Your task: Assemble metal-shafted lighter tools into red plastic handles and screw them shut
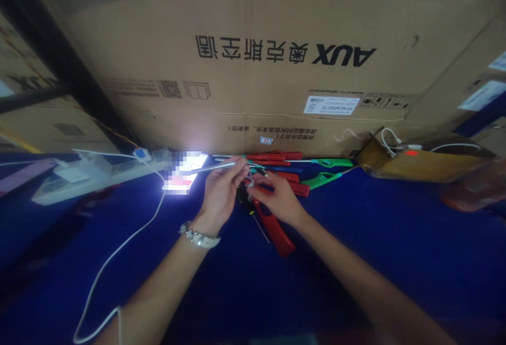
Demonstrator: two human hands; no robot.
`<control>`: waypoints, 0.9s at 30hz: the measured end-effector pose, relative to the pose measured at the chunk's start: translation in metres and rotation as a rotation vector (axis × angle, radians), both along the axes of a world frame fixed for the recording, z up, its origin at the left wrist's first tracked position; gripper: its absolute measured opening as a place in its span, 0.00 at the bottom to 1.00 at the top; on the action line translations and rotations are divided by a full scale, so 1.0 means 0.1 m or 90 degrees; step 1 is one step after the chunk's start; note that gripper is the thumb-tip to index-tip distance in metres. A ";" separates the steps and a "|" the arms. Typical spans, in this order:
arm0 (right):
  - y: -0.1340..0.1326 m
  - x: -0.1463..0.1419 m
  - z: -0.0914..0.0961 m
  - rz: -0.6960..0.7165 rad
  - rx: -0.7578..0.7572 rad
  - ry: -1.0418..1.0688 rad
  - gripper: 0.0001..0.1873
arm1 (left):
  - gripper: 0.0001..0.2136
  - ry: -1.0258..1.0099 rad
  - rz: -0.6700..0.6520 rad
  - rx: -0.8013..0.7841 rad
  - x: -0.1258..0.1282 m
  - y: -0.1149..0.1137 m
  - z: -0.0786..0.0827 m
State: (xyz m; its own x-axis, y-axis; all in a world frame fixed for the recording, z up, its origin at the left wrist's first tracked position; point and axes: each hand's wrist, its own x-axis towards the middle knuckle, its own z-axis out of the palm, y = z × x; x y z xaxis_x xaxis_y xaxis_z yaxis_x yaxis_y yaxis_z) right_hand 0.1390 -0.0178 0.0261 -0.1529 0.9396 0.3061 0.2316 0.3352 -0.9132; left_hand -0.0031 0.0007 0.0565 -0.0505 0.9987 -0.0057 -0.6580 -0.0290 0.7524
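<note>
My left hand (221, 192), wearing a pale watch, pinches the slim metal tube (213, 168) of a long-nosed lighter, which points left. Close beside it, the closed fingers of my right hand (279, 197) meet the lighter's inner end, around small pieces too blurred to name. A small black-tipped part (264, 172) shows at those fingertips. Beneath my hands lie a red lighter handle (279, 231) and a screwdriver (259, 223) with a thin shaft. Behind them are several red long-nosed lighters (290, 156) and green ones (324, 180).
A glowing phone-like screen (193, 163) lies left of my hands, near a white power strip (103, 173) with a trailing cable (106, 263). A large cardboard box (245, 12) stands behind the blue tabletop (379, 260). At right is a brown packet (422, 164) with cables.
</note>
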 end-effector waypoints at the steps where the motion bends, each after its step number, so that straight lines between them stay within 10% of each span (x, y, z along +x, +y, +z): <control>1: -0.01 -0.01 0.01 0.016 -0.017 0.030 0.12 | 0.07 0.002 0.005 0.007 0.00 0.00 0.00; 10: -0.08 0.14 0.05 0.009 -0.140 0.157 0.13 | 0.13 0.071 -0.009 0.020 -0.03 0.04 0.01; 27: -0.16 0.21 0.10 -0.077 -0.016 -0.070 0.12 | 0.18 0.179 -0.037 0.063 -0.04 0.03 -0.04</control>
